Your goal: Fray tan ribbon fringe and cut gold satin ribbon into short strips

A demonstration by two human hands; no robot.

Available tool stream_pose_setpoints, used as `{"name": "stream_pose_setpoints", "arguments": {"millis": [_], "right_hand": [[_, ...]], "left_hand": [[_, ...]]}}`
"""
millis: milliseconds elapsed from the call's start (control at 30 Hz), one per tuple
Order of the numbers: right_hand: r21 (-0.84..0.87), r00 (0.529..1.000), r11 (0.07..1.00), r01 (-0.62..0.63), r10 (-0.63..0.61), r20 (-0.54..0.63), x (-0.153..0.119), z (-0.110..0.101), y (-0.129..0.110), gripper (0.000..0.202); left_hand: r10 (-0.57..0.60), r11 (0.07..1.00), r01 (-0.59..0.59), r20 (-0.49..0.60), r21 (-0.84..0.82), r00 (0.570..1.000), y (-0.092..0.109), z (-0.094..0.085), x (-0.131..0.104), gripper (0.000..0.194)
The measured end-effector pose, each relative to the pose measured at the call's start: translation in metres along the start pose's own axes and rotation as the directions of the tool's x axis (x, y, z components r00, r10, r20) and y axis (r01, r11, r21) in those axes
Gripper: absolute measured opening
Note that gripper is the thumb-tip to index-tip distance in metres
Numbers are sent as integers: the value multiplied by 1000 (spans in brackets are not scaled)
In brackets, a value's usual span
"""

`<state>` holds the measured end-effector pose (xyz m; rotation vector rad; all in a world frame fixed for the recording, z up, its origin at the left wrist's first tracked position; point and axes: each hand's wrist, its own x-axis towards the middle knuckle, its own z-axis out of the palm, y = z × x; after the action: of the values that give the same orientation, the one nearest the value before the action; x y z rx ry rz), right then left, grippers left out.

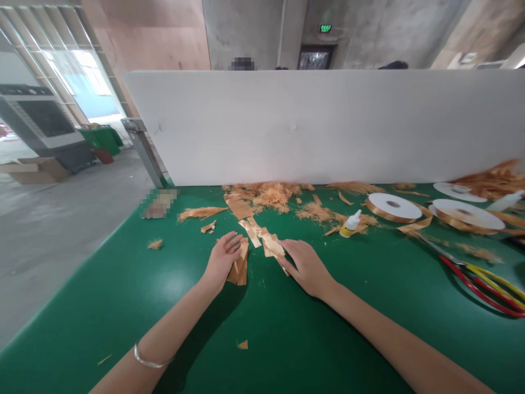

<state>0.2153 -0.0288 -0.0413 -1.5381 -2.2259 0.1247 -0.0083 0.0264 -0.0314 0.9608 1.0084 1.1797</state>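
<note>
My left hand (223, 256) is closed with its fingers curled at a small bundle of brown ribbon strips (241, 267), which hangs down past the fingertips just above the green table. To the right, my right hand (307, 267) lies low over a loose pile of cut, shiny gold-brown ribbon pieces (270, 244). Its thumb and fingers are apart, and the fingertips touch the pile's right edge. More ribbon pieces (253, 232) run from there back toward a wider, fanned brown strip (239, 205).
Shredded fibre (273, 196) heaps along a white partition (287, 126). At right are a glue bottle (350, 224), ribbon rolls (394, 207), and red-and-yellow-handled scissors (479, 279). A small scrap (243, 345) lies near the front of the green table (311, 350). A blurred item (159, 204) is at left.
</note>
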Motion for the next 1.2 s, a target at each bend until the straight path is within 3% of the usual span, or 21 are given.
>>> {"name": "stream_pose_setpoints", "arguments": {"millis": [267, 533, 733, 933, 1200], "right_hand": [[46, 995, 997, 61, -57, -80, 10, 5, 5, 37], [51, 991, 996, 76, -69, -114, 10, 4, 6, 31], [65, 987, 993, 100, -90, -134, 10, 7, 8, 24], [77, 982, 987, 142, -131, -133, 11, 6, 6, 19], [43, 974, 977, 208, -203, -104, 11, 4, 5, 21]], "left_hand": [[43, 998, -47, -90, -42, 995, -2, 2, 3, 63], [-124, 966, 80, -169, -248, 978, 12, 20, 3, 61], [-213, 931, 156, -146, -329, 966, 21, 23, 3, 60], [-130, 953, 47, -260, -300, 957, 3, 29, -1, 50], [-34, 978, 0, -159, -207, 987, 9, 22, -11, 49]]}}
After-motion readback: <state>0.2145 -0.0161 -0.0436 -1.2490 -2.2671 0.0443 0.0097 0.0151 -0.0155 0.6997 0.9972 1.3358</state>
